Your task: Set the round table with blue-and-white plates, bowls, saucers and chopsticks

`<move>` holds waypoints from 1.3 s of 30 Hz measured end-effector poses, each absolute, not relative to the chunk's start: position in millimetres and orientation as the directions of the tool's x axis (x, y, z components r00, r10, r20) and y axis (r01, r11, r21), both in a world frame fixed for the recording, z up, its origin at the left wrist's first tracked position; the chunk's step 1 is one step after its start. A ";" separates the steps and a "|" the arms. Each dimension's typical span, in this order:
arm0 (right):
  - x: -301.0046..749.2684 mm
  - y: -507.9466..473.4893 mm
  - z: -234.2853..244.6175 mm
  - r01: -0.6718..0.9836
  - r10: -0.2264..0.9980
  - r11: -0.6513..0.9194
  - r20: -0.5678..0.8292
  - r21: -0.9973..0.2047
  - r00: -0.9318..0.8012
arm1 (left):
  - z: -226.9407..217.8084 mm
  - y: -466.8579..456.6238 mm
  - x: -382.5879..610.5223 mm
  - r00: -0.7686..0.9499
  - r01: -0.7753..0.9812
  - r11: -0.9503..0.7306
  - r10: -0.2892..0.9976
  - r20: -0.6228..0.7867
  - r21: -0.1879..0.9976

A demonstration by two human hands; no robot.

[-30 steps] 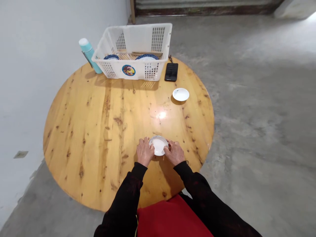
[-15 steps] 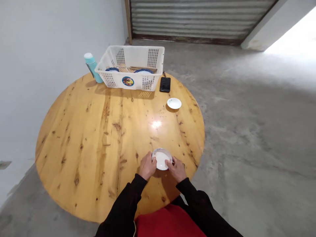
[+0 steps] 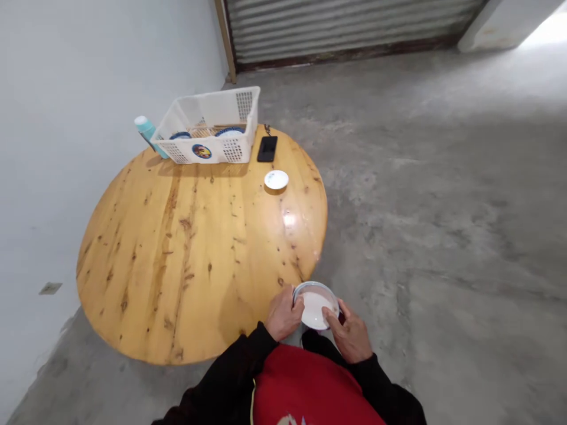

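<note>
A white bowl [image 3: 315, 307] with a bluish rim is held between my two hands, just off the near right edge of the round wooden table [image 3: 208, 236]. My left hand [image 3: 284, 313] grips its left side, thumb over the rim. On the right side, my right hand [image 3: 349, 332] closes round it with the thumb reaching inside. The fingers beneath the bowl are hidden. Farther off on the table sits a small white dish [image 3: 276, 179], apart from both hands.
A white plastic basket [image 3: 221, 154] at the table's far side holds blue-rimmed dishes and thin wooden sticks. A turquoise bottle [image 3: 150, 134] leans to its left, and a black phone [image 3: 267, 149] lies to its right. The wall [image 3: 88, 88] runs along the left.
Both hands have carried the bowl to the right and towards me, from over the table to beyond its edge. The view has turned right, so the table appears farther left.
</note>
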State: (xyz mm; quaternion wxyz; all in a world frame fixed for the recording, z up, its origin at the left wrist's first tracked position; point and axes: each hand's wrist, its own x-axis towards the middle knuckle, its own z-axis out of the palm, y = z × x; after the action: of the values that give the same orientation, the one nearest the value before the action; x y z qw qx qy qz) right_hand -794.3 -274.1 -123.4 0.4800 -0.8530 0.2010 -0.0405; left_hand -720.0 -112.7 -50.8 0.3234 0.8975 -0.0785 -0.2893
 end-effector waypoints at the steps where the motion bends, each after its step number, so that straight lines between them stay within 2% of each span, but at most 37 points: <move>1: -801.6 -294.1 -119.8 -0.306 -0.388 -0.475 -0.116 -0.825 0.914 | -47.9 -132.8 -724.4 0.808 0.037 -0.781 -0.344 -0.478 0.623; 9: -839.6 -411.9 -102.2 -0.381 -0.425 -0.544 -0.147 -0.747 0.893 | -45.3 -250.3 -750.3 0.712 -0.029 -0.829 -0.409 -0.571 0.558; 15: -826.4 -439.2 -105.9 -0.415 -0.395 -0.453 -0.240 -0.789 0.887 | -43.9 -279.9 -739.9 0.724 -0.029 -0.870 -0.358 -0.589 0.493; 21: -794.2 -472.3 -119.2 -0.411 -0.373 -0.472 -0.246 -0.780 0.895 | -40.2 -301.8 -710.4 0.732 -0.005 -0.855 -0.356 -0.580 0.519; 28: -709.5 -510.6 -120.4 -0.349 -0.255 -0.559 -0.244 -0.752 0.936 | -39.0 -320.3 -645.5 0.770 0.093 -0.811 -0.309 -0.559 0.577; 32: -637.1 -517.8 -108.3 -0.289 -0.161 -0.615 -0.242 -0.734 0.957 | -36.7 -319.5 -599.4 0.818 0.191 -0.764 -0.223 -0.530 0.616; 36: -564.2 -508.4 -91.0 -0.256 -0.035 -0.605 -0.296 -0.754 0.955 | -36.6 -311.5 -557.4 0.859 0.285 -0.708 -0.111 -0.500 0.646; 39: -519.0 -493.6 -83.5 -0.200 0.027 -0.620 -0.276 -0.758 0.961 | -37.8 -302.7 -531.1 0.883 0.332 -0.667 -0.029 -0.469 0.667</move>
State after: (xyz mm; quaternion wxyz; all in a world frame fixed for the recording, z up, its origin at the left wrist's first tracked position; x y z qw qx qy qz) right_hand -519.0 -493.6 -83.5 0.4329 -0.8905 0.0486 0.1312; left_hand -531.1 -302.7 -37.8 0.3991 0.8844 0.0859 -0.2262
